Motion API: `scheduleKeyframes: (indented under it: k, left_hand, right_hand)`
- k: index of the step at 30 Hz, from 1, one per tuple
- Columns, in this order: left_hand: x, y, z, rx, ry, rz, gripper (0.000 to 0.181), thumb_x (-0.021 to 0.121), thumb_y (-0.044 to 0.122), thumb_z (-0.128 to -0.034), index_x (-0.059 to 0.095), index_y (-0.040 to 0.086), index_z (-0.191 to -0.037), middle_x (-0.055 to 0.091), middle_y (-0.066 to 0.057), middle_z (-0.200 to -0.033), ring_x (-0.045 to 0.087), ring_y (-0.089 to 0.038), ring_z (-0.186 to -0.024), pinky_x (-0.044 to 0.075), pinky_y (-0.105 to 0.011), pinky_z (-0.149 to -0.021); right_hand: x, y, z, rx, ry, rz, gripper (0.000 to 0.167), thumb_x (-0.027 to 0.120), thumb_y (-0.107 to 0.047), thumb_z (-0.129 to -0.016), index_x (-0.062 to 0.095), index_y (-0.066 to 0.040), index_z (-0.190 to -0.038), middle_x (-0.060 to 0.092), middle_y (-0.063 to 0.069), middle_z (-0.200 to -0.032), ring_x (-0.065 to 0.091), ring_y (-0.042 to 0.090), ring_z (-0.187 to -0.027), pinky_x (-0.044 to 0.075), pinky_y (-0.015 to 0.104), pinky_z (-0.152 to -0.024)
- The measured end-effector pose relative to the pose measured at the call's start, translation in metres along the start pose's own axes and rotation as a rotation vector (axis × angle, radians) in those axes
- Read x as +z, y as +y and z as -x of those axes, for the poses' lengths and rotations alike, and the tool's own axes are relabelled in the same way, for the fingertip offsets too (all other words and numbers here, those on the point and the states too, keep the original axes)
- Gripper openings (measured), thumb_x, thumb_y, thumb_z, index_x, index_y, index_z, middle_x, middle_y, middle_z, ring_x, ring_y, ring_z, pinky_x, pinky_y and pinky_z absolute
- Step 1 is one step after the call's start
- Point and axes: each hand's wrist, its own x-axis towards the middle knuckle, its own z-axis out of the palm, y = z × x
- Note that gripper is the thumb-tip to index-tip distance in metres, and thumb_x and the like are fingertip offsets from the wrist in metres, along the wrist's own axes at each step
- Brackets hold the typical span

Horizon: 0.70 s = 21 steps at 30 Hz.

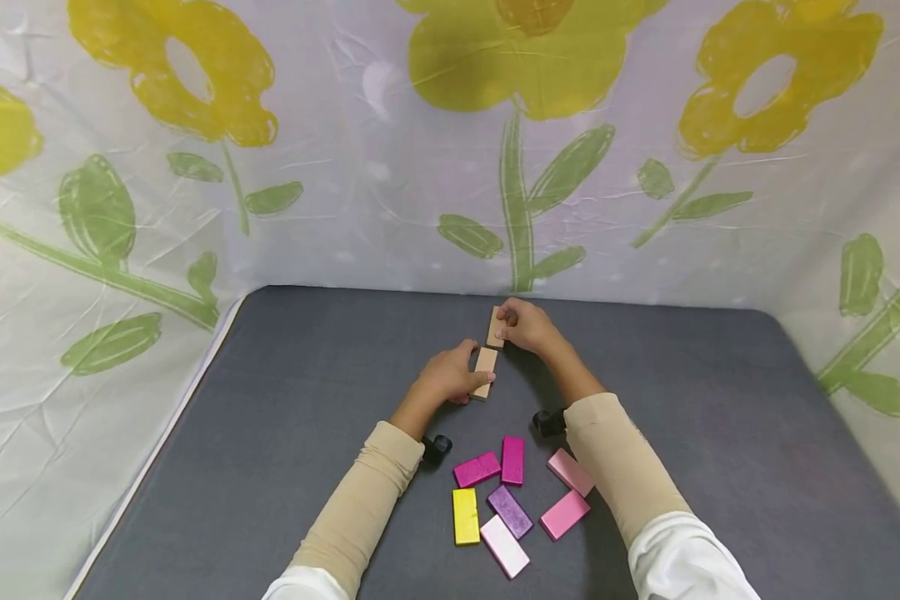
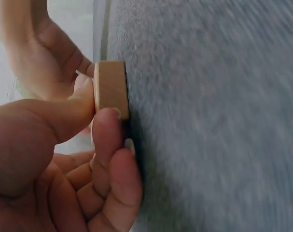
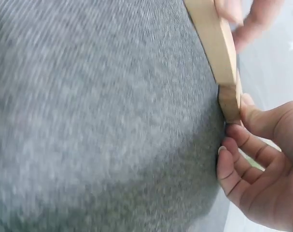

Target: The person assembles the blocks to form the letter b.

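The near tan block lies towards the back of the grey bench, almost in line with the far tan block; from here I can't tell whether their ends touch. The left hand has a narrow grip on the near one, thumb on top and fingers along the side. The right hand pinches the far one, its fingers covering part of it. Close behind rises a flowered cloth.

On the person's side, between the forearms, coloured blocks lie loose: two magenta blocks, a yellow block, a purple block, a whitish block lying against the purple, and two pink blocks on the right. The right sleeve crosses just beside the upper pink one. A small black device sits at each wrist.
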Motion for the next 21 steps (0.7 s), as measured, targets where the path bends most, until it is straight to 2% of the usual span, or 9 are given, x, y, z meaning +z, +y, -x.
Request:
scheduleKeyframes:
  k: [3, 7, 11, 14, 17, 18, 21]
  left_hand:
    - [0.003, 0.002, -0.004, 0.012, 0.022, -0.006, 0.072, 0.065, 0.039, -0.0976, 0.034, 0.007, -0.154, 0.065, -0.004, -0.064, 0.063, -0.016, -0.050, 0.049, -0.031, -0.055]
    - [0.005, 0.005, -0.010, 0.021, 0.053, 0.020, 0.071, 0.064, 0.038, -0.0988, 0.034, 0.004, -0.154, 0.065, -0.003, -0.060, 0.064, -0.015, -0.049, 0.051, -0.031, -0.055]
    - [0.007, 0.006, -0.014, 0.031, 0.088, 0.049, 0.064, 0.066, 0.036, -0.0983, 0.042, 0.002, -0.148, 0.063, -0.004, -0.058, 0.063, -0.015, -0.047, 0.051, -0.029, -0.050]
    - [0.006, 0.006, -0.017, 0.048, 0.114, 0.020, 0.049, 0.066, 0.035, -0.0979, 0.055, 0.001, -0.132, 0.062, -0.004, -0.057, 0.062, -0.014, -0.046, 0.050, -0.028, -0.051]
    - [0.006, 0.006, -0.019, 0.065, 0.125, -0.013, 0.039, 0.066, 0.036, -0.0977, 0.060, 0.002, -0.115, 0.061, -0.003, -0.056, 0.061, -0.014, -0.046, 0.050, -0.030, -0.055]
    - [0.006, 0.005, -0.019, 0.066, 0.127, -0.018, 0.039, 0.066, 0.037, -0.0977, 0.060, 0.002, -0.115, 0.061, -0.002, -0.055, 0.061, -0.014, -0.046, 0.051, -0.032, -0.058]
    - [0.006, 0.003, -0.021, 0.064, 0.140, -0.035, 0.050, 0.065, 0.038, -0.0979, 0.057, 0.002, -0.132, 0.061, -0.001, -0.053, 0.060, -0.013, -0.046, 0.053, -0.035, -0.069]
  right_hand:
    - [0.003, -0.004, 0.000, -0.022, -0.007, -0.004, 0.026, 0.069, -0.011, -0.095, 0.062, -0.006, -0.120, 0.062, 0.010, -0.094, 0.058, 0.026, -0.083, 0.047, 0.040, -0.076]
    - [0.006, -0.006, 0.002, -0.076, -0.034, 0.003, 0.028, 0.064, -0.010, -0.099, 0.062, -0.004, -0.126, 0.062, 0.011, -0.102, 0.058, 0.027, -0.090, 0.048, 0.041, -0.079]
    - [0.008, -0.006, 0.004, -0.131, -0.061, -0.003, 0.026, 0.065, -0.010, -0.098, 0.064, -0.002, -0.122, 0.065, 0.013, -0.109, 0.060, 0.028, -0.102, 0.048, 0.043, -0.088]
    - [0.010, -0.007, 0.005, -0.149, -0.058, -0.023, 0.023, 0.067, -0.009, -0.097, 0.067, -0.001, -0.118, 0.066, 0.014, -0.113, 0.061, 0.029, -0.107, 0.048, 0.042, -0.092]
    - [0.010, -0.007, 0.007, -0.150, -0.050, -0.035, 0.023, 0.067, -0.009, -0.097, 0.068, 0.000, -0.118, 0.067, 0.014, -0.114, 0.062, 0.029, -0.108, 0.049, 0.043, -0.092]
    - [0.010, -0.007, 0.008, -0.150, -0.047, -0.032, 0.024, 0.067, -0.009, -0.097, 0.069, 0.000, -0.119, 0.068, 0.014, -0.114, 0.062, 0.030, -0.108, 0.049, 0.043, -0.092]
    - [0.011, -0.007, 0.010, -0.162, -0.053, -0.006, 0.029, 0.066, -0.011, -0.098, 0.068, -0.001, -0.124, 0.066, 0.014, -0.117, 0.061, 0.029, -0.109, 0.048, 0.043, -0.092]
